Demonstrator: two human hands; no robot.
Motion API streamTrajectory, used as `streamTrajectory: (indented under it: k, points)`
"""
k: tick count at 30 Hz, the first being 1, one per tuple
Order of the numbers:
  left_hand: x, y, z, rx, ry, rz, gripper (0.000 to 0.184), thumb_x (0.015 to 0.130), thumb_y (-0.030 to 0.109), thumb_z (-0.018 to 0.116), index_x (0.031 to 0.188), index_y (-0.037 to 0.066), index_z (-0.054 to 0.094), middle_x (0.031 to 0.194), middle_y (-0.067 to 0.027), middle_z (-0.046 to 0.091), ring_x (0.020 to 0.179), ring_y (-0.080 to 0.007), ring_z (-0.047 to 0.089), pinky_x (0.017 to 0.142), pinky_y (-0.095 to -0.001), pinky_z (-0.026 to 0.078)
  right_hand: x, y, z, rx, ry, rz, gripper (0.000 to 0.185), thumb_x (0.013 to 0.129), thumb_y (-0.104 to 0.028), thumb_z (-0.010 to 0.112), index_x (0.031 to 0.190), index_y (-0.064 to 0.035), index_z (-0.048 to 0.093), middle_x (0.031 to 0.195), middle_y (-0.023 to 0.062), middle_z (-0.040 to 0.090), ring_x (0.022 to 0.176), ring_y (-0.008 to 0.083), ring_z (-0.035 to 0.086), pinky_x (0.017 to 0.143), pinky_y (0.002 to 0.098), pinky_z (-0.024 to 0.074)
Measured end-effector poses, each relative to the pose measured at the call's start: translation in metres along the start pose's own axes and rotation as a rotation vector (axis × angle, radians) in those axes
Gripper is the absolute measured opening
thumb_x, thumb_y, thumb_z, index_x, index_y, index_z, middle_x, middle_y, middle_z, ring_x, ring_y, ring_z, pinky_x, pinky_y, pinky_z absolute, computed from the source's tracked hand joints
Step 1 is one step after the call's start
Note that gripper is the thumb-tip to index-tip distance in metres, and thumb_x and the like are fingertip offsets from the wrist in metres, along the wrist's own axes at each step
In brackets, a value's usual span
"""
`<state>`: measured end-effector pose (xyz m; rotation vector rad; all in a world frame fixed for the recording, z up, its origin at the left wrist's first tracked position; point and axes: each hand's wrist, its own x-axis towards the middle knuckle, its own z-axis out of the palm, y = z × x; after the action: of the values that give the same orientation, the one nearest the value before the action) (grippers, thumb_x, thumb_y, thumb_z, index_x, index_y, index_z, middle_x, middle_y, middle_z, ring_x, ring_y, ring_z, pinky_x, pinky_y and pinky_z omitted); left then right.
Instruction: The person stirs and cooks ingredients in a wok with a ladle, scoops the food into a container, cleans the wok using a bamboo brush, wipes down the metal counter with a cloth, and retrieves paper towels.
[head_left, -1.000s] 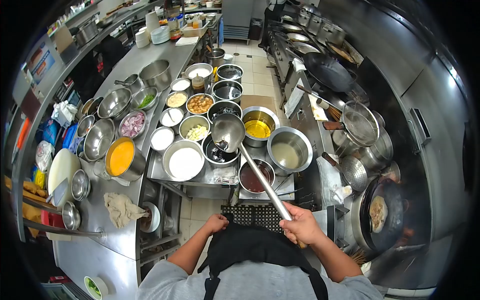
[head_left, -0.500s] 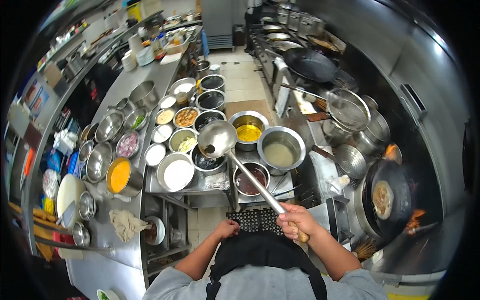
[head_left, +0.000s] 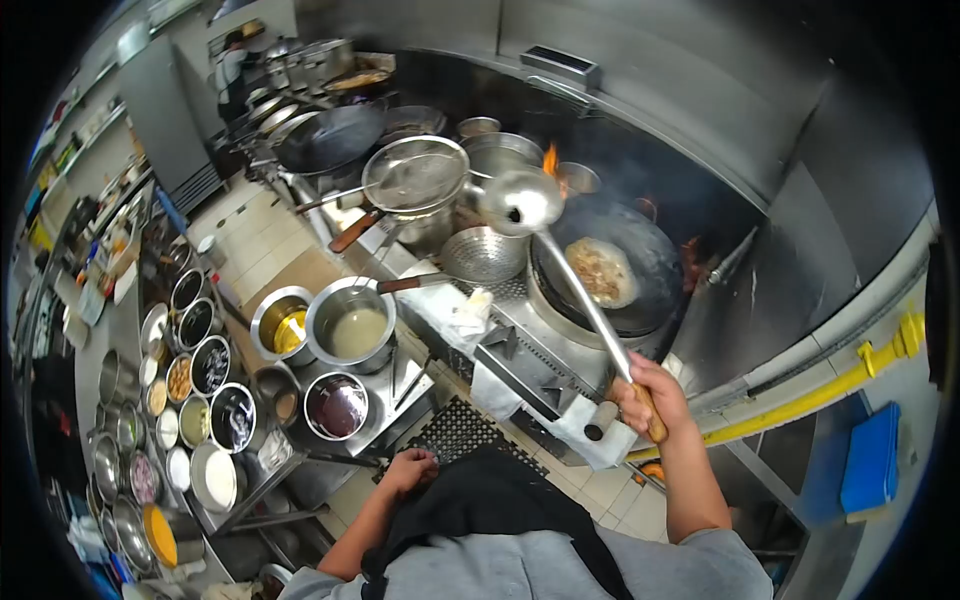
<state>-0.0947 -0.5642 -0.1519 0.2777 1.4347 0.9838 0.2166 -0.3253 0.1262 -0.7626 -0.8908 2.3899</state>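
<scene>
Head camera view: the right hand (head_left: 652, 400) has its fingers closed around the wooden grip of a long-handled steel ladle (head_left: 585, 295), held out over the stove. Its round bowl, slightly blurred, appears in front of the left edge of a black wok (head_left: 655, 238). A small dark patch shows in the bowl; whether that is a scoop of something or a reflection cannot be told.

Pale, lightly browned food (head_left: 600, 272) sits together in the wok, with haze above it and an orange flame (head_left: 551, 160) behind the ladle. Cooking looks under way rather than finished: the food is in the wok and has taken some colour, but is not yet lifted out. The ladle does not cover it, and contact between them cannot be made out.

The left hand (head_left: 408, 472) is low beside the black apron (head_left: 480, 510), fingers loosely curled; whether they grip anything is unclear. A wire-mesh strainer (head_left: 416, 175) and perforated steel skimmer (head_left: 484, 256) lie left of the wok.
</scene>
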Motion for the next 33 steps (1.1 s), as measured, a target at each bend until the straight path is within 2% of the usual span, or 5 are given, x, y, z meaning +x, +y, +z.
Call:
streamTrajectory:
  k: [5, 18, 27, 29, 33]
  points:
    - [0.037, 0.066, 0.034, 0.296, -0.078, 0.237, 0.021, 0.084, 0.008, 0.062, 0.103, 0.002, 0.056, 0.085, -0.0035, 0.062, 0.075, -0.0123, 0.06, 0.068, -0.0251, 0.049, 0.046, -0.009, -0.064, -0.772, 0.544, -0.171, 0.042, 0.082, -0.001, 0.056, 0.123, -0.0055, 0.051, 0.057, 0.0023, 0.049, 0.037, 0.0099, 0.043, 0.032, 0.0268, 0.0348]
    - [0.178, 0.247, 0.075, 0.778, 0.38, 0.921, 0.064, 0.074, 0.02, 0.069, 0.125, -0.007, 0.043, 0.117, -0.0257, 0.053, 0.11, -0.0376, 0.051, 0.096, -0.0401, 0.04, 0.116, 0.002, -0.135, -1.26, 0.778, -0.191, 0.057, 0.079, -0.006, 0.06, 0.133, -0.0054, 0.045, 0.063, 0.007, 0.056, 0.045, 0.0156, 0.051, 0.043, 0.0313, 0.0417]
    - [0.113, 0.204, 0.019, 0.577, 0.111, 0.627, 0.046, 0.078, 0.014, 0.068, 0.117, -0.004, 0.051, 0.087, -0.0091, 0.063, 0.079, -0.0163, 0.06, 0.072, -0.0302, 0.048, 0.101, -0.028, -0.097, -1.604, 0.985, 0.058, 0.059, 0.075, -0.013, 0.057, 0.132, -0.0073, 0.046, 0.111, 0.0259, 0.058, 0.104, 0.0403, 0.056, 0.09, 0.041, 0.0463]
    - [0.093, 0.18, -0.009, 0.553, -0.227, 0.388, 0.044, 0.079, 0.016, 0.069, 0.115, -0.004, 0.053, 0.086, -0.0077, 0.064, 0.08, -0.0153, 0.06, 0.074, -0.0295, 0.048, 0.111, -0.016, -0.105, -1.598, 0.954, 0.084, 0.057, 0.074, -0.01, 0.055, 0.13, -0.0065, 0.048, 0.114, 0.025, 0.058, 0.106, 0.0412, 0.054, 0.093, 0.0397, 0.0445]
    - [-0.001, 0.156, -0.075, 0.532, -0.011, 0.238, 0.043, 0.081, 0.018, 0.069, 0.115, -0.004, 0.055, 0.094, -0.0078, 0.066, 0.086, -0.0142, 0.061, 0.079, -0.0274, 0.048, 0.075, -0.018, -0.079, -1.527, 0.787, -0.045, 0.058, 0.07, -0.005, 0.062, 0.127, -0.0027, 0.051, 0.121, 0.0186, 0.058, 0.112, 0.0297, 0.056, 0.095, 0.0338, 0.0409]
